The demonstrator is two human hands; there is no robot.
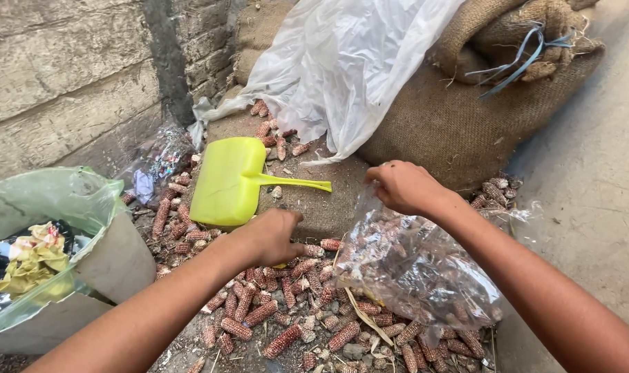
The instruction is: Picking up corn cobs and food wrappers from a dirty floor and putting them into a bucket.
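Observation:
Many reddish bare corn cobs lie heaped on the ground. My left hand reaches down into the pile, fingers curled over cobs near the yellow-green plastic dustpan; whether it grips one I cannot tell. My right hand pinches the upper edge of a clear plastic bag that holds several cobs and hangs open beside the pile.
A brown burlap sack with a white plastic sheet over it lies behind the pile. At the left stands a bucket lined with green plastic, holding crumpled wrappers. A rough wall runs along the left; a concrete floor lies at right.

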